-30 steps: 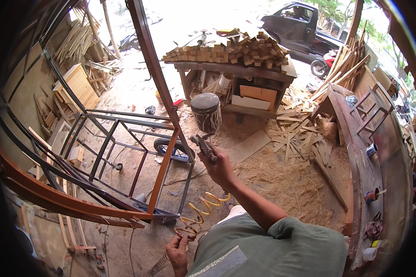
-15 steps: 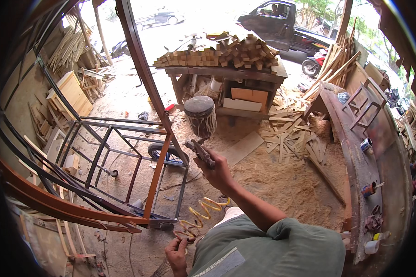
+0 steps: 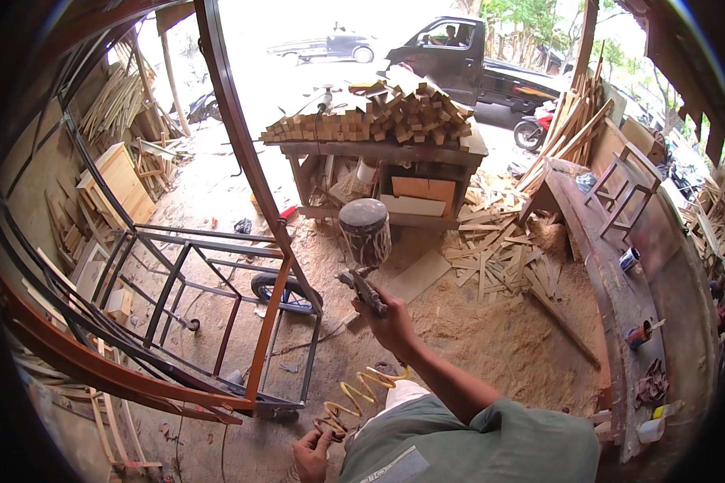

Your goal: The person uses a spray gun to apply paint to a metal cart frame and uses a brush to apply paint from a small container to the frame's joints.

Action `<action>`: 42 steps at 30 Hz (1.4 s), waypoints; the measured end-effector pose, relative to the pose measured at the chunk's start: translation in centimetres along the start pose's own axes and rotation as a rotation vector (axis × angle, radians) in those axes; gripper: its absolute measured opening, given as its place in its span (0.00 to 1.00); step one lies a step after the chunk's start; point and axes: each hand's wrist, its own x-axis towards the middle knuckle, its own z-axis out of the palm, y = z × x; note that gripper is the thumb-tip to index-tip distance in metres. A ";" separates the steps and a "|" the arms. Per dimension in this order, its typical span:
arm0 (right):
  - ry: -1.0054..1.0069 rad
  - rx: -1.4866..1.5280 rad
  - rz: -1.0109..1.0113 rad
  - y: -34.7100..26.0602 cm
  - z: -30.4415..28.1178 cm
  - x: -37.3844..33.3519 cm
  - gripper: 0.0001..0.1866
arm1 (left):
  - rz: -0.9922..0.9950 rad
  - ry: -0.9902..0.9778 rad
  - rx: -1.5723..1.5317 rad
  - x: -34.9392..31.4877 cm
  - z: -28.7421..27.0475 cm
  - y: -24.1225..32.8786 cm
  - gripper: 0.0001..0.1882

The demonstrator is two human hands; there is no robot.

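My right hand (image 3: 392,325) is closed round a grey, paint-caked spray gun (image 3: 366,293), held out in front of me. To its left stands a tall metal frame (image 3: 267,342), partly reddish-brown and partly dark; the gun is apart from it. At the lower middle my left hand (image 3: 311,457) pinches the lower end of a coiled yellow air hose (image 3: 358,394). The coils run up past my body to beneath my right forearm, where the hose is hidden. Beyond the gun sits a paint-streaked drum (image 3: 364,233) with a dark lid.
Wood blocks are stacked on a workbench (image 3: 379,150) ahead. Offcuts (image 3: 499,258) and sawdust cover the floor to the right. A long bench (image 3: 620,322) at right carries cans and a small wooden frame. A wheel (image 3: 288,293) lies by the metal frame. A dark truck (image 3: 443,60) stands outside.
The view has shifted, and most of the scene sits slightly further left. My right hand with the spray gun has moved a little right and nearer. Outside, a pale vehicle has moved right.
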 end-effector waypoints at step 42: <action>0.081 -0.095 0.305 22.3 -34.7 20.1 0.22 | -0.206 -0.439 0.380 29.5 34.6 -0.2 0.25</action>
